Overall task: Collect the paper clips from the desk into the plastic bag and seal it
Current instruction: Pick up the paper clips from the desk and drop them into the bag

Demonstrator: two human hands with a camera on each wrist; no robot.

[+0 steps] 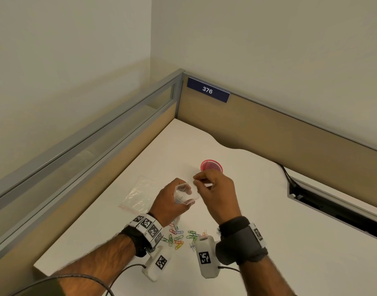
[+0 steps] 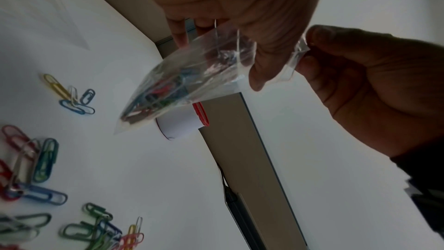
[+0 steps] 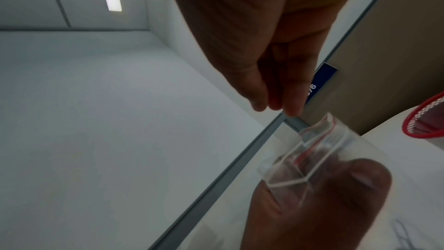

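My left hand (image 1: 168, 201) grips a small clear plastic bag (image 1: 186, 196) above the white desk (image 1: 268, 210), mouth turned up. In the left wrist view the bag (image 2: 173, 90) hangs with several coloured clips inside. My right hand (image 1: 213, 189) pinches the far lip of the bag's mouth between thumb and fingers (image 2: 319, 45). The right wrist view shows the open mouth with its red zip line (image 3: 319, 145) just below the right fingertips (image 3: 290, 105). Several loose paper clips (image 1: 180, 237) lie on the desk under my wrists, and fill the left side of the left wrist view (image 2: 43, 159).
A second clear bag (image 1: 138, 195) lies flat on the desk to the left of my hands. A red mesh cup (image 1: 212, 166) stands just beyond the right hand. Partition walls (image 1: 268, 129) close the desk's back and left. A cable slot (image 1: 333, 208) runs at the right.
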